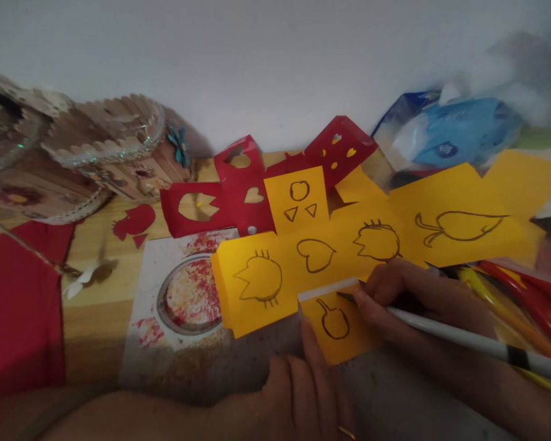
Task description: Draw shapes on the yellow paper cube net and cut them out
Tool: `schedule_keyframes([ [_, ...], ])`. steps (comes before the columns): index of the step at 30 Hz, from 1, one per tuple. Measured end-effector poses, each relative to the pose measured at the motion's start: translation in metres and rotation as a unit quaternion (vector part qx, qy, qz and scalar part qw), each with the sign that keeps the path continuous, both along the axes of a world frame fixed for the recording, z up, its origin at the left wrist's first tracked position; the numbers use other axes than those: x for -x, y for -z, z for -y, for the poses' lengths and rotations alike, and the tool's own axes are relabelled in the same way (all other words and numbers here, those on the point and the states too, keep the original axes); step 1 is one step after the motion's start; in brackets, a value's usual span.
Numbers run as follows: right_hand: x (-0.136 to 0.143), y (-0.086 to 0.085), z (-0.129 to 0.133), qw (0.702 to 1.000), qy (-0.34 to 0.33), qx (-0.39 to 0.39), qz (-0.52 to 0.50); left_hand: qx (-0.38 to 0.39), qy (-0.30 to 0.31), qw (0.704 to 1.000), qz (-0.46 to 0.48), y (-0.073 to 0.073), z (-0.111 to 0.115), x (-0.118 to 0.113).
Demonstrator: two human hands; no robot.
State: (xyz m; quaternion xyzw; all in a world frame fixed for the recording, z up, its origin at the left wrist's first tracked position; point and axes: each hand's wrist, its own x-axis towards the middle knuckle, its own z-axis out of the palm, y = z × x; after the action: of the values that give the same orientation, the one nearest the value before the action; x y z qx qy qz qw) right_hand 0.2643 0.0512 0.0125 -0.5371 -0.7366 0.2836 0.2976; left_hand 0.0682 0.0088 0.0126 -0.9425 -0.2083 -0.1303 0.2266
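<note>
A yellow card cut-out (290, 277) with several flaps lies across the middle, bearing dark outlines of birds, a heart and a leaf-like shape. My right hand (408, 294) is closed around a white pen (454, 334) with a black band. Its dark tip is at the upper part of the front flap (358, 337), right of a round outline with a stem. My left hand (298, 392) holds nothing; its index finger lies along that flap's left edge, the other fingers bent and partly hidden.
Red cut-out card (243, 211) with holes leans near the wall. A red bird piece (140, 222) and red sheet (22, 306) lie left. Wooden-stick houses (114, 141) stand back left, a blue plastic pack (468, 131) back right. Red and yellow handles (523, 300) lie right.
</note>
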Motion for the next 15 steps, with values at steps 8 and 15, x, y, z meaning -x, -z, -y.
schedule_keyframes([
  [8, 0.0003, -0.0011, 0.0001, 1.0, -0.014, -0.001, -0.003, 0.003, 0.017, 1.0, -0.024, -0.0027, -0.0002, 0.0013],
  [15, -0.0024, 0.0045, 0.003, 0.999, -0.041, 0.0, -0.029, 0.008, 0.015, 1.0, -0.02, -0.0011, 0.0002, 0.0023],
])
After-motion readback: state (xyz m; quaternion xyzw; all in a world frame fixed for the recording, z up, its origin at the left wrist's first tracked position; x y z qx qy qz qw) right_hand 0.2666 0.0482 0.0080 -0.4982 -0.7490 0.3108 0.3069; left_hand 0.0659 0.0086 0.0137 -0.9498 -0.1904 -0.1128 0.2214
